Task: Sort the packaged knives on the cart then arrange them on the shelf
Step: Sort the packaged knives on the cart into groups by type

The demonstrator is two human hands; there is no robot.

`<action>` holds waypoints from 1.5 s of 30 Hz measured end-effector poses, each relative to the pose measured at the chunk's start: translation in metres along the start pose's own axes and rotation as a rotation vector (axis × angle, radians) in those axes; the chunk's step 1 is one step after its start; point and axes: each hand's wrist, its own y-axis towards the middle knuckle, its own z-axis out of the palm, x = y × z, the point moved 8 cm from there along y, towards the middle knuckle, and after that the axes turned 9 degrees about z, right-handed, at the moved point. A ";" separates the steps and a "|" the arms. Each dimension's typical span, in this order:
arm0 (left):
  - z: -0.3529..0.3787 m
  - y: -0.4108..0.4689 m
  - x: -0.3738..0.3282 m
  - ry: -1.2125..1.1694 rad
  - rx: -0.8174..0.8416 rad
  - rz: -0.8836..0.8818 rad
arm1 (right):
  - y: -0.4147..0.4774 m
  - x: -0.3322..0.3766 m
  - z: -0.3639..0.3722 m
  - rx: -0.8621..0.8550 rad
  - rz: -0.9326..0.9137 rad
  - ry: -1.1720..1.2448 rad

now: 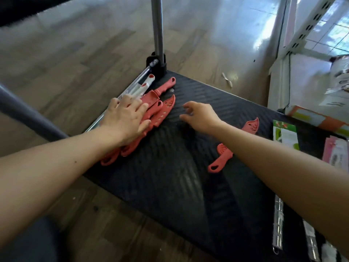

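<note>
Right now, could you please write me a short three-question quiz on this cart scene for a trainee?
1. True or false: the left hand lies flat on the pile of red knives.
2. What does the right hand hold?
3. The lone red knife lies: A) under the right forearm, B) on the floor.

Key: 1 true. 2 nothing; it hovers open over the black cart deck. 3 A.
</note>
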 end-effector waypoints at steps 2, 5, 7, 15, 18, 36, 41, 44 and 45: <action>0.004 -0.005 0.004 0.032 0.026 0.012 | 0.001 0.013 0.006 -0.014 -0.047 -0.023; 0.005 -0.007 0.004 0.065 0.046 0.035 | -0.004 0.034 0.018 -0.017 -0.207 -0.190; 0.004 -0.006 0.003 0.076 0.040 0.035 | -0.006 0.040 0.025 -0.020 -0.253 -0.228; 0.003 0.005 -0.009 -0.019 0.033 -0.002 | 0.007 0.036 0.027 -0.066 0.087 0.416; 0.009 0.006 -0.014 -0.125 0.048 -0.045 | 0.011 0.020 0.035 -0.066 0.342 0.748; 0.002 0.006 0.007 -0.373 -0.035 -0.220 | 0.015 0.024 0.061 0.177 0.625 0.864; 0.002 0.008 0.006 -0.385 -0.052 -0.225 | 0.013 0.018 0.057 0.158 0.603 0.908; -0.003 0.011 0.003 -0.390 -0.078 -0.221 | 0.010 0.009 0.046 0.163 0.560 0.921; -0.005 0.013 0.001 -0.391 -0.092 -0.214 | 0.009 0.004 0.041 0.149 0.553 0.930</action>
